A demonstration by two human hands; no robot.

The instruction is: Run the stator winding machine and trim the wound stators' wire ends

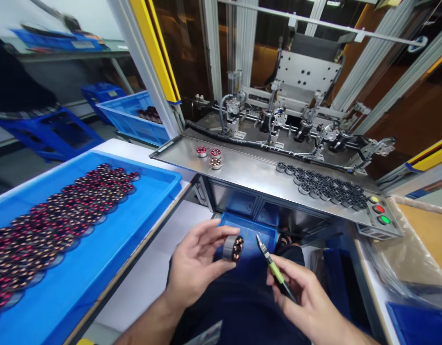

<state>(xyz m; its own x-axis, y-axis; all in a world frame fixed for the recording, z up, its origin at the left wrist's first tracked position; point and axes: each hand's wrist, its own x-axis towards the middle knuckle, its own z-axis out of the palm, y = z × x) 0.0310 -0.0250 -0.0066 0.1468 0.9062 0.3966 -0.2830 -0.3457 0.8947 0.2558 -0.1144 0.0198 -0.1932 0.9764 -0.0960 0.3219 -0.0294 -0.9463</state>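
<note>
My left hand [194, 261] grips a motor stator [232, 248] by its grey rim, thumb below and fingers above. The stator's copper-wound side faces right, toward the tool. In my right hand [302, 287] is a utility knife [277, 272] with a green and black handle, its pointed metal tip aimed up and left. Knife tip and stator are a short way apart, both above my lap. Beyond them, on the steel ledge [250, 170], sit two red-wound stators [201, 151] and one copper-wound stator [215, 164].
Rows of wound stators fill much of a blue tray [159, 179] on the left. Dark unwound cores [325, 184] crowd the ledge's right side, near a button box [381, 215]. Machine fixtures [303, 127] stand behind the ledge. A blue bin [250, 225] lies below.
</note>
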